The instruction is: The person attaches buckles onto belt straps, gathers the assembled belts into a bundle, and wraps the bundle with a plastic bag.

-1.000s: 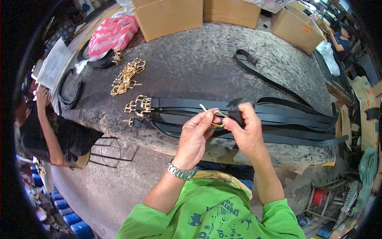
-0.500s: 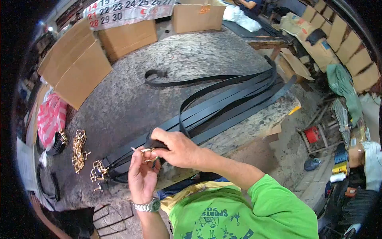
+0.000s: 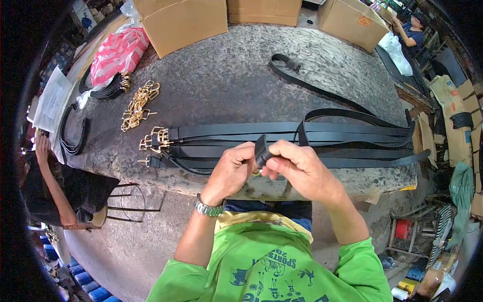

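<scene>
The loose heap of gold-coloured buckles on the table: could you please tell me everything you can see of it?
The heap of buckles looks like shiny metal: open frames, some with prongs, piled loosely and overlapping. It lies on the dark, worn table, between the striped bag and the long black straps.

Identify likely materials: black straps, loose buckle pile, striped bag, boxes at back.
Black straps: leather or synthetic lookalike; smooth, low-sheen, bending in curves.
Loose buckle pile: probably metal, shiny gold-coloured finish, with bright glints; plated or solid, can't tell.
Striped bag: likely thin plastic film; crinkled, slight sheen.
Boxes: apparently cardboard; matte brown, flat panels.
</scene>
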A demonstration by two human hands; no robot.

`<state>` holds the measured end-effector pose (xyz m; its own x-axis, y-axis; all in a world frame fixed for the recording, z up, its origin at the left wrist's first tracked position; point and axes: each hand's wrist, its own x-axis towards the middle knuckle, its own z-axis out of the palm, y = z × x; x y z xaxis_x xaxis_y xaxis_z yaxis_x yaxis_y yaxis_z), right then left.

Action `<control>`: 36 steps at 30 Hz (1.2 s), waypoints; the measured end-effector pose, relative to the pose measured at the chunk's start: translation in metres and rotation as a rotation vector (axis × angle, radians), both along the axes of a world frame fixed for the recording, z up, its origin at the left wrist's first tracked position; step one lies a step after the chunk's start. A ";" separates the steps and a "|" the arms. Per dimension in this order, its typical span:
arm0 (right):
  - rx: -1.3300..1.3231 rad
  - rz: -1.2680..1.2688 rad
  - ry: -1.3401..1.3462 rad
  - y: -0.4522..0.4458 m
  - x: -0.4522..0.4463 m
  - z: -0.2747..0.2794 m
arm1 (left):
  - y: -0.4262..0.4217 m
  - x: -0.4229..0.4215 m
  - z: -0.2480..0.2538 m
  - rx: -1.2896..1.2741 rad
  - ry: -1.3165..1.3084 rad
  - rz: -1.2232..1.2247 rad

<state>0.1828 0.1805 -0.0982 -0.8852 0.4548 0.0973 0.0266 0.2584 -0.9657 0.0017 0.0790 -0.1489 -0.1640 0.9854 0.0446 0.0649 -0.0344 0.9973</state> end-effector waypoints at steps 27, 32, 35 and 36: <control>-0.378 0.073 -0.044 -0.010 0.027 -0.005 | 0.000 -0.018 -0.006 -0.031 -0.474 -0.411; -0.365 0.048 -0.091 -0.005 0.029 -0.007 | 0.007 -0.015 -0.006 -0.078 -0.410 -0.259; -0.362 0.033 -0.108 -0.001 0.029 -0.005 | 0.003 -0.009 -0.002 -0.106 -0.402 -0.236; -0.357 0.019 -0.121 0.001 0.029 -0.004 | 0.000 -0.010 -0.001 -0.104 -0.625 -0.302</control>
<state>0.2122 0.1811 -0.1019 -0.8894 0.4244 -0.1697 0.1440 -0.0921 -0.9853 -0.0081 0.0786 -0.1499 0.1534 0.9860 -0.0654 -0.5195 0.1367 0.8434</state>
